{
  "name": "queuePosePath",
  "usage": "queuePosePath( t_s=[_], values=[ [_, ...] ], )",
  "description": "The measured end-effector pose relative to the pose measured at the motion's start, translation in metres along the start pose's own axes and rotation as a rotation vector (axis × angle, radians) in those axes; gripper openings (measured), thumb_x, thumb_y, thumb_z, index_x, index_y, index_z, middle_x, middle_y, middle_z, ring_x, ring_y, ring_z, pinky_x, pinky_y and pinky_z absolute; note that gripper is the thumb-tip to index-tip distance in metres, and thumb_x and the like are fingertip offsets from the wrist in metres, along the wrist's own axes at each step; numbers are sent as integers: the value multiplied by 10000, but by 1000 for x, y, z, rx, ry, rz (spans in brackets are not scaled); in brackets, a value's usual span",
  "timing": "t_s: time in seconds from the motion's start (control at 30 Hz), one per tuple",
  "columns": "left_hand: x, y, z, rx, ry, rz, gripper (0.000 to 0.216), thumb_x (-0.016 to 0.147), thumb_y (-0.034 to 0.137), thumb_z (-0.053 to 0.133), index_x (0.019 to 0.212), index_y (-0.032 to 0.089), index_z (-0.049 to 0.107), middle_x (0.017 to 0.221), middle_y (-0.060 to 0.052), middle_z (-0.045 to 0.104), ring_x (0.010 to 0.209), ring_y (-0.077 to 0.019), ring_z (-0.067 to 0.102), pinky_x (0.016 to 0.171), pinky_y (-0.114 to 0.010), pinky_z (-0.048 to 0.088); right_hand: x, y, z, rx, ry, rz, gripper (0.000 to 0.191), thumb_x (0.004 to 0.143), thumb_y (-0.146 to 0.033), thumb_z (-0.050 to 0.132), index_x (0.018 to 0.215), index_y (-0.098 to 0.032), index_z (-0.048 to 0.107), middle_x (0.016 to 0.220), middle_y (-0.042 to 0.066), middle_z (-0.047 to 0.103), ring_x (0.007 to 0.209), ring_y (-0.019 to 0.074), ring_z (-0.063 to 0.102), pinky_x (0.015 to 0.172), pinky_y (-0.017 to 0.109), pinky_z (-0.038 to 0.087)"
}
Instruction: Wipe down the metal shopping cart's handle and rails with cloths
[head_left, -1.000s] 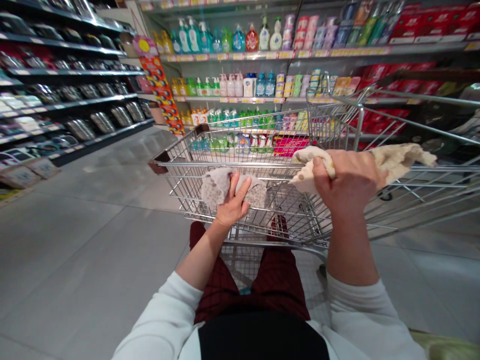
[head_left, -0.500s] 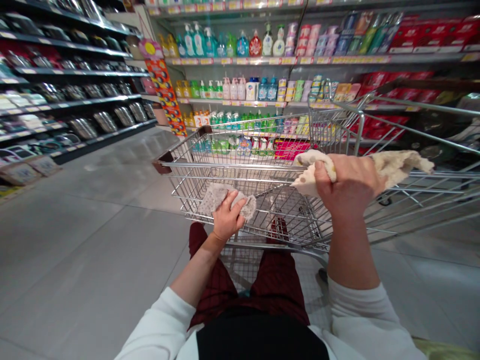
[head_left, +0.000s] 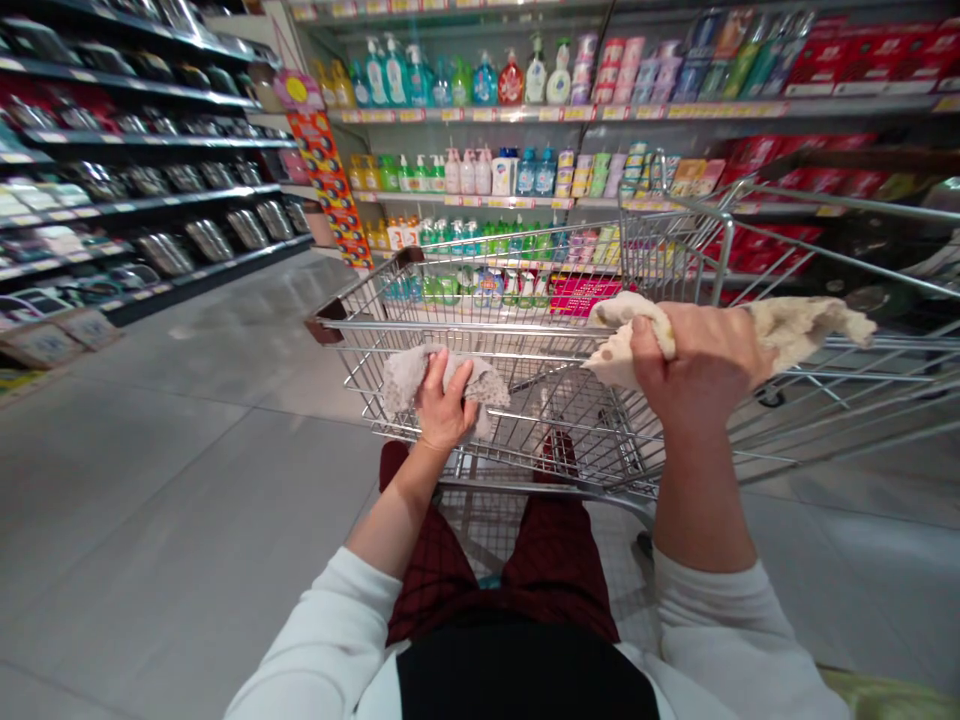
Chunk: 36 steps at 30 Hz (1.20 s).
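A metal shopping cart (head_left: 525,330) stands in front of me in a shop aisle. My left hand (head_left: 442,405) presses a grey speckled cloth (head_left: 401,375) against the cart's near wire side, fingers curled over it. My right hand (head_left: 697,365) is closed on a cream cloth (head_left: 806,325) at the cart's top rail, with the cloth's ends sticking out on both sides of the fist. The cart basket looks empty.
Shelves of soap and detergent bottles (head_left: 480,80) line the back wall. Red packages (head_left: 825,50) fill the shelves at the right. Dark racks of metal cookware (head_left: 165,200) run along the left. Grey tiled floor (head_left: 150,480) spreads out to the left. A second cart (head_left: 675,230) stands behind.
My left hand slid the grey cloth down the cart's near side, then back up and slightly left. My right hand has stayed on the rail with the cream cloth.
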<state>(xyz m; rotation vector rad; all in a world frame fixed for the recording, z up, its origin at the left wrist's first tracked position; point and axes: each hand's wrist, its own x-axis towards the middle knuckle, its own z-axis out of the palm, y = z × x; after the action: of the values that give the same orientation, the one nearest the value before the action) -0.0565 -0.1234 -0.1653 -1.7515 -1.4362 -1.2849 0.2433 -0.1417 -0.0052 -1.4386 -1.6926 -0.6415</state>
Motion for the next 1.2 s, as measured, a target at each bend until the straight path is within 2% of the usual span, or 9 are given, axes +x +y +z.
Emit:
queuePosePath(
  t_s=[0.2,0.33,0.4,0.47,0.6,0.73,0.97,1.1,1.2],
  values=[
    [-48,-5,-8,54,-175,-55,434,758,213,558,1166,210,705,1411,-164,567,1200,-284,609,946,-400,522,1,-3,-2,-38,-28,-9,389,957,-440,405,1001,-213,718,898,138,664,901,295,526,736,396,332],
    [-56,-5,-19,58,-298,-96,405,753,230,583,1136,228,714,1385,-139,593,1177,-284,610,915,-388,528,2,-3,-4,-41,-46,-9,399,952,-449,401,1001,-209,716,899,143,671,890,299,534,724,386,329],
    [-45,-2,-26,52,-243,-78,400,752,229,578,1127,228,718,1364,-132,603,1199,-288,598,961,-402,510,1,-4,-5,-60,-41,-9,412,960,-452,393,1013,-204,717,906,150,684,893,302,544,729,388,330],
    [-24,0,-33,48,-98,-48,409,766,240,568,1150,225,708,1386,-128,579,1248,-293,571,1029,-420,477,0,-5,-5,-83,-40,-11,443,979,-459,367,1020,-192,718,922,164,701,904,307,556,750,398,331],
    [27,0,-38,55,162,14,551,795,327,570,1328,196,609,1549,-134,414,1416,-320,430,1155,-461,379,-1,-3,-3,-107,-50,-3,490,998,-477,320,1041,-179,706,944,179,709,933,314,561,799,414,328],
    [46,-5,-25,52,108,37,603,834,342,495,1409,168,548,1566,-138,412,1484,-310,344,1211,-479,298,1,3,-2,-102,-57,-56,456,983,-481,345,1030,-189,692,925,165,701,883,296,545,779,402,324],
    [-10,-17,-3,41,-17,-63,586,836,339,479,1371,125,589,1534,-180,458,1442,-319,411,1163,-442,359,1,3,-2,-146,17,-67,467,983,-481,346,1004,-187,708,893,145,723,863,291,543,765,396,313],
    [-36,-19,-5,66,-90,-92,582,796,253,511,1356,126,604,1504,-204,483,1332,-308,523,1056,-399,443,1,3,-3,-149,-34,-88,479,979,-489,340,1017,-187,710,891,144,723,846,285,540,765,396,311],
    [-38,-18,-13,75,-113,-98,569,760,209,529,1317,162,638,1446,-182,539,1264,-295,560,1015,-397,461,0,3,0,-171,37,-98,472,980,-474,356,996,-181,726,868,139,720,841,283,549,755,396,317]
  ],
)
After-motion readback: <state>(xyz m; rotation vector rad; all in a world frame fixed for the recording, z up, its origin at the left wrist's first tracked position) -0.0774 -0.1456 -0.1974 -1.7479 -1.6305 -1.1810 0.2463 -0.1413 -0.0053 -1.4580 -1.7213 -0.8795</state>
